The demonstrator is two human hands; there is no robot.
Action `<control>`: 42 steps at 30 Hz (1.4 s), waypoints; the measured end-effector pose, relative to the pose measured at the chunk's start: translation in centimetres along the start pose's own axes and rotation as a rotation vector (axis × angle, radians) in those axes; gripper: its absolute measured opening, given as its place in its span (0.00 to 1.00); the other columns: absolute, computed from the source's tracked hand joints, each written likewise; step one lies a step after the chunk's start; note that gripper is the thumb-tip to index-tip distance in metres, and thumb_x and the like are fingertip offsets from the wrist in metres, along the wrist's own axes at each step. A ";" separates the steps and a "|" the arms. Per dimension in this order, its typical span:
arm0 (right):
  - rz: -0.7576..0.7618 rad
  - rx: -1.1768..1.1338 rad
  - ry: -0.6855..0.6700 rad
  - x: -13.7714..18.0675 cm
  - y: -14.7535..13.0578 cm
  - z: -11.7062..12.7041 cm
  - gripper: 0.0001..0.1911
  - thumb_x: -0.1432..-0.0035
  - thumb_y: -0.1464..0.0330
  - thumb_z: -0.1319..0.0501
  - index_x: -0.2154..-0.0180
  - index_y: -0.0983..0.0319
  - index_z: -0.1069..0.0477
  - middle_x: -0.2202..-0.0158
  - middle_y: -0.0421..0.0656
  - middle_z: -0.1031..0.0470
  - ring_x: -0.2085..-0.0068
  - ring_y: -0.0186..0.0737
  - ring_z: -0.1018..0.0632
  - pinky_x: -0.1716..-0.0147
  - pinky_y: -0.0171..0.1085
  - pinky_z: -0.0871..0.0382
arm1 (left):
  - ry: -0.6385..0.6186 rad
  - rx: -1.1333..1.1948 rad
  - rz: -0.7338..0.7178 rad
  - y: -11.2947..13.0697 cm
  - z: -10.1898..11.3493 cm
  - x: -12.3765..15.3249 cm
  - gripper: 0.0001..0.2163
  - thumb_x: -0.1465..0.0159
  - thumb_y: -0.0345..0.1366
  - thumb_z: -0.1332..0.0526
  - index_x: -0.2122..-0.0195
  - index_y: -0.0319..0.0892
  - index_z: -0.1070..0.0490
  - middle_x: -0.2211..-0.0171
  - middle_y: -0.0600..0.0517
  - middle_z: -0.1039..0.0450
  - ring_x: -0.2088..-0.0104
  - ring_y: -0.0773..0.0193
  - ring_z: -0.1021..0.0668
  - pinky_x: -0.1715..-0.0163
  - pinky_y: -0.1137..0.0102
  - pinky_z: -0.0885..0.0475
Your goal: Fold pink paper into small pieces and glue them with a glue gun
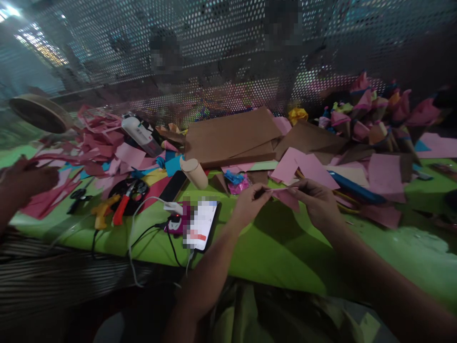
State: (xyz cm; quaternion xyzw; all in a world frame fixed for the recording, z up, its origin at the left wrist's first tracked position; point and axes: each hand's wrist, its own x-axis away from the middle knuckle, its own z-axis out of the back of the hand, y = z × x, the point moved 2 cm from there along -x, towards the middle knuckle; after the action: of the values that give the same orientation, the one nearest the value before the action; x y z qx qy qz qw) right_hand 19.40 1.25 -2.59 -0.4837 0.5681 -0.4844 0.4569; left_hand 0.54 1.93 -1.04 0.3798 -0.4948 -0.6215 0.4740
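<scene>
Between my two hands a small piece of pink paper (288, 199) is held up over the green table (264, 247). My left hand (250, 204) pinches its left end with thumb and fingers. At the other end, the fingers of my right hand (316, 202) are closed on the same paper. Loose pink sheets (303, 166) lie just behind it. A blue tool or cutter (357, 187) rests beyond my right hand. Blue and pink crumpled paper (237, 181) sits behind my left hand.
A charging phone (205, 226) lies beside a purple power socket (176, 224). Farther left are a yellow glue gun (103, 212), red-handled pliers (123, 207) and another person's hand (28, 178). Brown cardboard (232, 136) and paper flowers (374, 109) line the back. A cardboard tube (195, 174) stands mid-table.
</scene>
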 end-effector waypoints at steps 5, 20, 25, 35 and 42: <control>-0.038 0.031 -0.051 0.0 -0.2 -0.2 0.21 0.58 0.49 0.23 0.70 0.56 0.21 0.70 0.41 0.22 0.66 0.42 0.24 0.66 0.40 0.30 | -0.003 0.007 -0.013 0.2 0.0 0.0 0.07 0.34 0.38 0.37 0.67 0.42 0.25 0.70 0.53 0.26 0.66 0.65 0.26 0.65 0.70 0.34; -0.114 0.121 -0.151 0.1 0.0 -0.6 0.26 0.58 0.43 0.25 0.67 0.56 0.21 0.68 0.43 0.20 0.64 0.45 0.22 0.64 0.41 0.27 | 0.061 -0.210 -0.064 0.3 0.0 -0.1 0.09 0.29 0.38 0.43 0.65 0.43 0.26 0.69 0.52 0.24 0.67 0.63 0.25 0.65 0.69 0.34; -0.105 0.157 -0.157 -0.1 0.3 -0.4 0.24 0.62 0.47 0.22 0.73 0.57 0.22 0.72 0.41 0.23 0.68 0.41 0.25 0.67 0.39 0.29 | 0.069 -0.200 -0.013 0.3 0.4 -0.1 0.11 0.30 0.40 0.43 0.69 0.43 0.30 0.73 0.55 0.29 0.69 0.64 0.28 0.67 0.69 0.38; -0.123 0.213 -0.233 0.1 -0.2 -0.3 0.23 0.54 0.45 0.27 0.70 0.56 0.19 0.71 0.41 0.21 0.67 0.42 0.24 0.66 0.39 0.31 | 0.020 -0.294 -0.009 -0.1 0.2 -0.3 0.15 0.28 0.45 0.43 0.71 0.44 0.34 0.73 0.55 0.32 0.70 0.64 0.31 0.69 0.69 0.41; -0.071 0.209 -0.206 0.1 -0.5 -0.4 0.27 0.58 0.41 0.26 0.78 0.58 0.24 0.78 0.40 0.27 0.72 0.39 0.30 0.70 0.38 0.37 | 0.073 -0.253 -0.015 -0.1 0.3 -0.5 0.15 0.29 0.39 0.41 0.73 0.44 0.38 0.74 0.56 0.34 0.69 0.64 0.30 0.66 0.69 0.41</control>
State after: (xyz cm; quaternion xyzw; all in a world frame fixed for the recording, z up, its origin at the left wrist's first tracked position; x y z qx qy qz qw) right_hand 19.06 1.16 -2.06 -0.5004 0.4473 -0.5045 0.5431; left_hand 0.33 2.51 -1.04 0.3430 -0.3923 -0.6681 0.5312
